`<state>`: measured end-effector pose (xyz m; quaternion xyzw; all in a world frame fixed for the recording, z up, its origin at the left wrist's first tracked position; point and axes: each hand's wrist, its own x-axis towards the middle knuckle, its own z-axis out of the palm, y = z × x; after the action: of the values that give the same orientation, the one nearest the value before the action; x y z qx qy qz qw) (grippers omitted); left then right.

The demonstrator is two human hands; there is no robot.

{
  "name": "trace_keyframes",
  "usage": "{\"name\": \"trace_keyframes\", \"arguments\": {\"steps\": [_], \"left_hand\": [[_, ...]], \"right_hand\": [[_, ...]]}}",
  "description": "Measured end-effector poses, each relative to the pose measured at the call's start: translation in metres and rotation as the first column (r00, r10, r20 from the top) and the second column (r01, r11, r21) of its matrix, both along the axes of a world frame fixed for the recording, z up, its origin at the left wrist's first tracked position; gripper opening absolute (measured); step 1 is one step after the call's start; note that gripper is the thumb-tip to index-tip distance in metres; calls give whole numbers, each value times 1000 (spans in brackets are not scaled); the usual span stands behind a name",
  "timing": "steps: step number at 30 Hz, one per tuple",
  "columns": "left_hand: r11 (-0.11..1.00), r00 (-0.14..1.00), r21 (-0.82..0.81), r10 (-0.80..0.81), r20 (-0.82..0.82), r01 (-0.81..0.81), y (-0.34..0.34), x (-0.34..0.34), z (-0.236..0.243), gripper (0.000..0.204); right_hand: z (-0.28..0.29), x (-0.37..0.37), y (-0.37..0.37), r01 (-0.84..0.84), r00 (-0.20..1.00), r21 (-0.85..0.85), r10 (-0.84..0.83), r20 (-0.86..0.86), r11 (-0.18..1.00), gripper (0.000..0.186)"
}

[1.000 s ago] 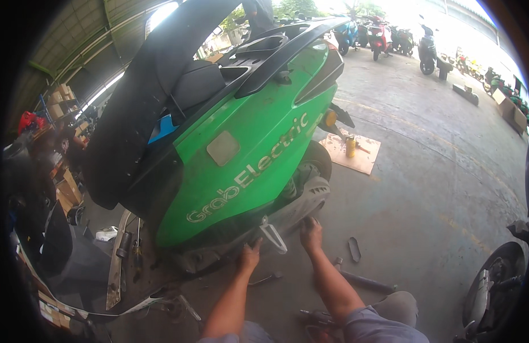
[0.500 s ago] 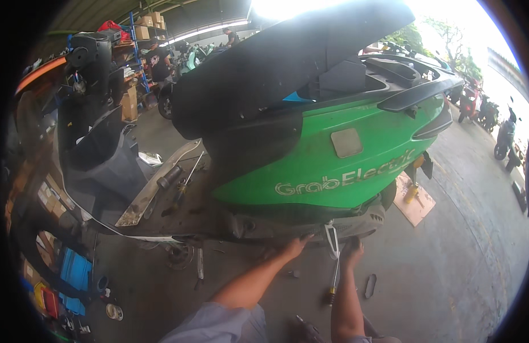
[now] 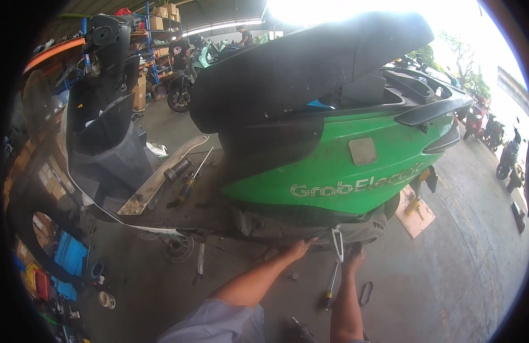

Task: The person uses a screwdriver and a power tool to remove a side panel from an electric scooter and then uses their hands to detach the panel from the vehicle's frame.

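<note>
A green and black scooter (image 3: 356, 171) stands side-on before me with its black seat (image 3: 287, 74) tilted up. My left hand (image 3: 298, 249) is closed on the lower edge of its dark lower side cover (image 3: 367, 230), thumb on top and the other fingers mostly hidden beneath. To the right of a silver footrest bracket (image 3: 338, 247), my right hand (image 3: 354, 258) is closed on the same cover's bottom edge, with its fingertips partly hidden. Between my forearms a screwdriver (image 3: 328, 300) with a yellow and black handle lies on the floor.
A second screwdriver (image 3: 188, 186), a black cylinder (image 3: 177, 170) and a long pale panel (image 3: 153, 186) rest on the footboard. A black oval ring (image 3: 366, 293) and a dark tool (image 3: 302, 330) lie near my right arm. Cardboard (image 3: 414, 220) lies behind the scooter. Shelves (image 3: 156, 43) stand at back left.
The scooter now appears a little farther right in the picture, as the view has turned slightly left. Both hands keep their places along the lower cover.
</note>
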<state>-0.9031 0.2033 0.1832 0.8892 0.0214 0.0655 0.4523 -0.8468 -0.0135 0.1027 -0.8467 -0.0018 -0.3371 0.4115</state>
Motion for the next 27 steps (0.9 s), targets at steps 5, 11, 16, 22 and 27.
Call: {"name": "trace_keyframes", "arguments": {"steps": [5,11,16,22,27], "left_hand": [[982,989,188,-43,142,15,-23,24,-2,56],[990,985,134,16,170,-39,26,35,-43,60],[960,943,266,-6,332,-88,6,52,-91,63],[924,952,359,13,307,-128,22,48,-69,68],[904,953,397,33,302,-157,31,60,-63,73]], "right_hand": [[-3,9,-27,65,992,200,-42,-116,978,18],[-8,24,13,43,981,205,-2,-194,978,37],[-31,12,-17,229,936,397,-88,-342,889,34],[-34,26,23,252,923,399,-94,-374,882,45],[-8,33,29,230,888,432,-6,-460,872,48]]}}
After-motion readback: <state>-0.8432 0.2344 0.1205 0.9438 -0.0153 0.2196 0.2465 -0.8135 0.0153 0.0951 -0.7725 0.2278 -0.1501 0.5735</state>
